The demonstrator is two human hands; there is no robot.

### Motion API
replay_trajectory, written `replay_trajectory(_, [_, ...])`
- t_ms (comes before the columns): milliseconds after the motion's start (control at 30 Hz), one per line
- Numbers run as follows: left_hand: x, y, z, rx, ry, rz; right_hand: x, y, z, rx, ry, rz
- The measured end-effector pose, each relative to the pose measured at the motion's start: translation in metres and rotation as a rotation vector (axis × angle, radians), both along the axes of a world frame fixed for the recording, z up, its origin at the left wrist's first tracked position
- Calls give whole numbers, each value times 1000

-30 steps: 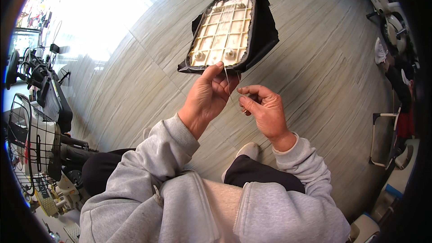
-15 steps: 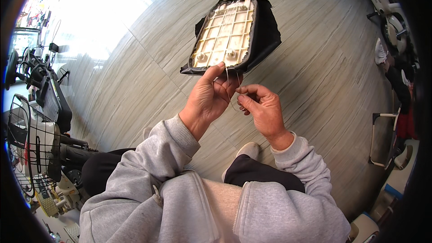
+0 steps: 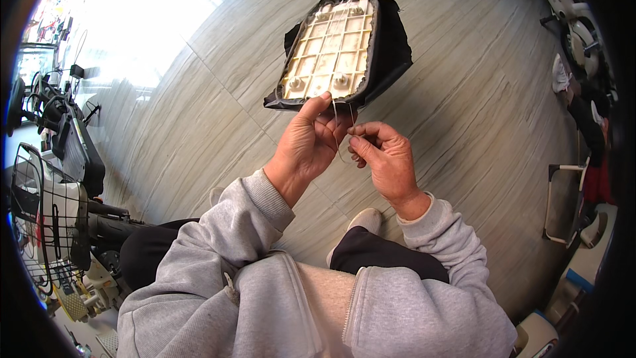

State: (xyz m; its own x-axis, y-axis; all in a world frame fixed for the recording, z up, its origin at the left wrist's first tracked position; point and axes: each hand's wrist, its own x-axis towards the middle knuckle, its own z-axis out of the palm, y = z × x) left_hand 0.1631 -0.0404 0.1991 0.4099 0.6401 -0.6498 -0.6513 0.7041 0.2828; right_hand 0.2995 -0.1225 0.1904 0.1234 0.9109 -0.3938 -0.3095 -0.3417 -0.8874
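I see left hand (image 3: 303,149) pinching black-rimmed panel (image 3: 326,48), thumb on top; right hand (image 3: 391,162), fingers curled, pinching pale cord (image 3: 336,122).

Beyond the left grip (image 3: 301,142), the rectangular plastic panel (image 3: 329,46) is cream and gridded, its fabric cover (image 3: 392,46) black.

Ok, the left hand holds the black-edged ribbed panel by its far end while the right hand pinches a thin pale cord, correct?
Not quite: the head view shows the left hand holding the black-edged ribbed panel by its near end; the right hand does pinch a thin pale cord.
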Motion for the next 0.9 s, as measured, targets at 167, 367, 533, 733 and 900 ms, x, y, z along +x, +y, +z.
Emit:
replay_trajectory(167, [-1,-1,-3,9,3,6,-2,-1,-4,-9,-8,-26])
replay_trajectory(367, [-2,-4,-8,19,-1,-11,-5,-1,-9,-19,66,-60])
replay_trajectory(533, [1,-6,-11,38,3,-15,-5,-4,-9,-37,113,-75])
replay_trajectory(733, [0,-8,-9,55,4,-26,-7,-5,-9,-12,116,-97])
replay_trajectory(900, [1,-9,-9,90,5,-38,-7,-5,-9,-6,102,-118])
